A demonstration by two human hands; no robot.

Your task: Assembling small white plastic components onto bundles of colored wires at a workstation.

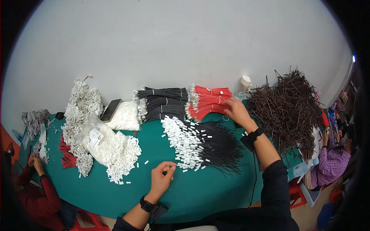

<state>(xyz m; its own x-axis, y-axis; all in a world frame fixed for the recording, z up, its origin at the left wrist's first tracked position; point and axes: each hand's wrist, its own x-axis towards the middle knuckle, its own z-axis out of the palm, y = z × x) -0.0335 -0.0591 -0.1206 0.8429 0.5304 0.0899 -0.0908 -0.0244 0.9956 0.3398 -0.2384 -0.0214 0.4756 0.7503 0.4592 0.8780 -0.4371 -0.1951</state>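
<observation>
My right hand point(237, 110) reaches to the far side of the table, its fingers closed round the right-hand ends of a bundle of red wires point(210, 106) with metal-tipped ends at the left. Nearer me, my left hand point(162, 179) is curled with thumb and fingertips together; what they hold, if anything, is too small to make out. Just beyond its fingertips spreads a pile of black wires point(223, 148) carrying white connector housings point(183, 144) on their left ends. Banded bundles of black wires point(163, 104) lie beside the red ones.
Left of centre, a clear bag point(96, 140) spills loose white housings point(123, 154) onto the green table point(192, 196). A phone point(111, 110) rests by another bag point(125, 117). Dark brown strands point(287, 111) heap at right near bottles point(302, 168). Other people sit at both sides.
</observation>
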